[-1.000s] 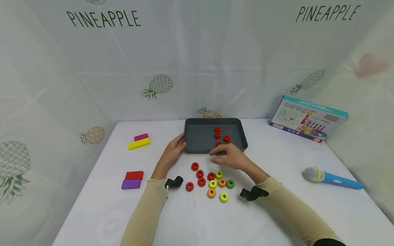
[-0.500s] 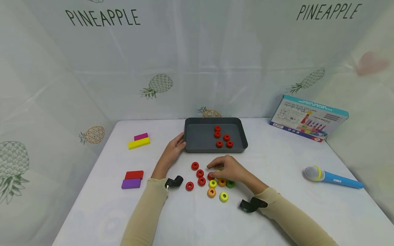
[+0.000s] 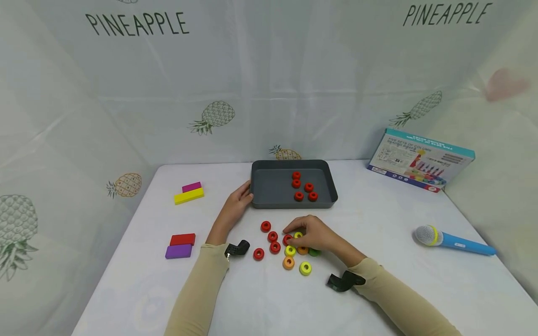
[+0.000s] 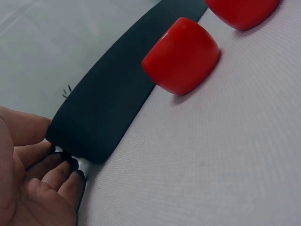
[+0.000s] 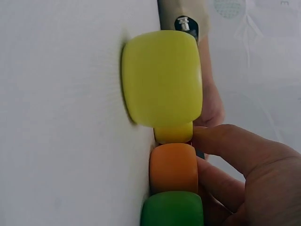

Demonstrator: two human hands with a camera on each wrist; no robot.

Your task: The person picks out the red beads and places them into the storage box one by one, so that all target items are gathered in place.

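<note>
A dark grey tray (image 3: 269, 186) lies at the table's middle back, with several red rings (image 3: 303, 186) in its right half. My left hand (image 3: 237, 203) grips the tray's front left corner; the left wrist view shows the fingers (image 4: 51, 174) curled at that corner of the tray (image 4: 108, 103). In front of the tray lies a cluster of red, yellow, orange and green rings. My right hand (image 3: 313, 235) rests low over the cluster and pinches a red ring (image 3: 287, 240). The right wrist view shows its fingers (image 5: 225, 146) curled behind a yellow ring (image 5: 162, 77) and an orange ring (image 5: 173, 167).
Loose red rings (image 3: 269, 240) lie left of the right hand. A magenta and a yellow block (image 3: 189, 192) and a red and a purple block (image 3: 181, 246) lie at the left. A toy box (image 3: 420, 161) leans at the back right, and a blue toy microphone (image 3: 454, 241) lies at the right.
My right hand drew back from the tray's front edge, came down on the ring cluster and closed on a red ring. The left hand stayed on the tray corner.
</note>
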